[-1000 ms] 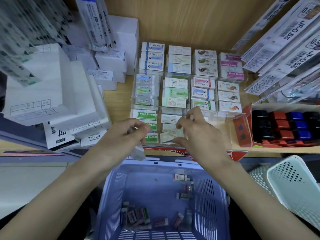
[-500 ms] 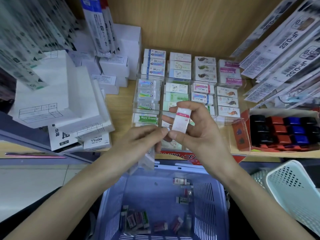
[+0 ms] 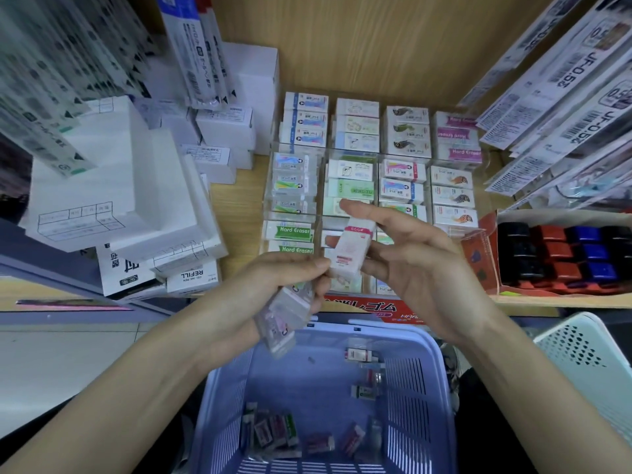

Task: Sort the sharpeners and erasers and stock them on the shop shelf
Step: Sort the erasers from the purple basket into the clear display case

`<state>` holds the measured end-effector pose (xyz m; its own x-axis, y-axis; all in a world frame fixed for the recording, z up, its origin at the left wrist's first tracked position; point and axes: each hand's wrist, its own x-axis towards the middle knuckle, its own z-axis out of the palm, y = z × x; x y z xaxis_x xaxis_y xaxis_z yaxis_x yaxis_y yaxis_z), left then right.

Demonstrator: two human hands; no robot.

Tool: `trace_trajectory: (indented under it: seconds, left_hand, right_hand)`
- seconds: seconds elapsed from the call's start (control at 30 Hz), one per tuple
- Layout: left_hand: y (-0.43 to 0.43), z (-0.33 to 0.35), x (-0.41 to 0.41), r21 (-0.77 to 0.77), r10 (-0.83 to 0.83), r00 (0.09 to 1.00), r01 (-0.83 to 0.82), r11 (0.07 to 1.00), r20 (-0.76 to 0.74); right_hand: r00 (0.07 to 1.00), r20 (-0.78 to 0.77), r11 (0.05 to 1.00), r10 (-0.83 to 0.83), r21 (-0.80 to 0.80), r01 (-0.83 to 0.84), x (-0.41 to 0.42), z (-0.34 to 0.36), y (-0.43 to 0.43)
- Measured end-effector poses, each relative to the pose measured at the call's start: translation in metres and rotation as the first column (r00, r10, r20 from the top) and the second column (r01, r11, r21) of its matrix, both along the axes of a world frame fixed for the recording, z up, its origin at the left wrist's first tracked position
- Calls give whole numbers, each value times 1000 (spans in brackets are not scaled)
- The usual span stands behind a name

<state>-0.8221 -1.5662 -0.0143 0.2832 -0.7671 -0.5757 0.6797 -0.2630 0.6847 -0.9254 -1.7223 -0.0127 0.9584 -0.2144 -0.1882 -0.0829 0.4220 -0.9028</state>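
Fingers (image 3: 313, 268) of the left hand (image 3: 273, 289) pinch the lower end of a white block eraser with a pink-banded sleeve (image 3: 349, 254). Its upper part lies against the loosely spread fingers of the right hand (image 3: 427, 268). The left hand also grips clear plastic packets (image 3: 284, 319) above a lilac plastic basket (image 3: 422, 340), just in front of the wooden shelf (image 3: 236, 213).

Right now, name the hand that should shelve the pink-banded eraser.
Right, probably. The right hand is open against the pink-banded eraser, nearest the display, and carries nothing else. The left hand holds a wrapped stack in its grip and pinches the eraser's lower end.
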Motion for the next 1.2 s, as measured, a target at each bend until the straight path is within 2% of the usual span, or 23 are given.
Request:
trace_trajectory:
  seconds: [0.07,0.1,0.2,0.3,0.4,0.57,0.6,0.67,0.83,0.93,1.0,1.1,1.2]
  left_hand:
    - [1,3,1,-36,-40,998,38,999,-47]
    - [1,3,1,-19,-50,999,50,999,6]
    - [-2,4,1,73,-44,937,19,997,348]
    - [-1,4,1,31,-1,869,-17,999,495]
    - [0,8,-2,9,-48,820,52,999,570]
    - [-2,0,1,64,6,814,-52,997,581]
    - [-3,0,1,71,6,816,-57,996,578]
    - [-4,0,0,73,12,814,-67,995,580]
    - [-13,-4,-5,100,-8,798,-65,993,602]
    - [-20,-8,-11,150,-58,808,-37,988,587]
    - [-26,-10,-14,175,-84,806,-25,984,586]
    - [-31,-10,-21,180,-138,794,36,983,593]
    - [-41,-11,-25,255,-122,830,-25,967,545]
  right_hand:
    - [1000,-26,1000,-13,-8,13,-1,3,-3]
    - [998,-44,999,-32,-27,31,0,3,-3]
    - [985,-118,984,-128,-138,112,2,3,-1]
    - [966,-166,965,-198,-204,163,3,1,1]
    - [959,-180,958,-217,-227,174,4,-1,3]
    - [979,-178,982,-103,-174,72,-1,3,-2]
    - [982,-172,974,-80,-223,41,-2,4,-5]
    - [984,-173,921,-48,-389,-23,-4,4,-9]
    - [975,-205,774,-81,-629,-68,-13,5,-14]
    - [972,-233,503,-20,-843,-192,-21,0,-18]
    - [974,-225,398,7,-893,-210,-27,-4,-20]
    - [979,-202,324,12,-926,-195,-38,-8,-30]
    - [980,-168,236,-105,-962,-140,-52,-12,-50]
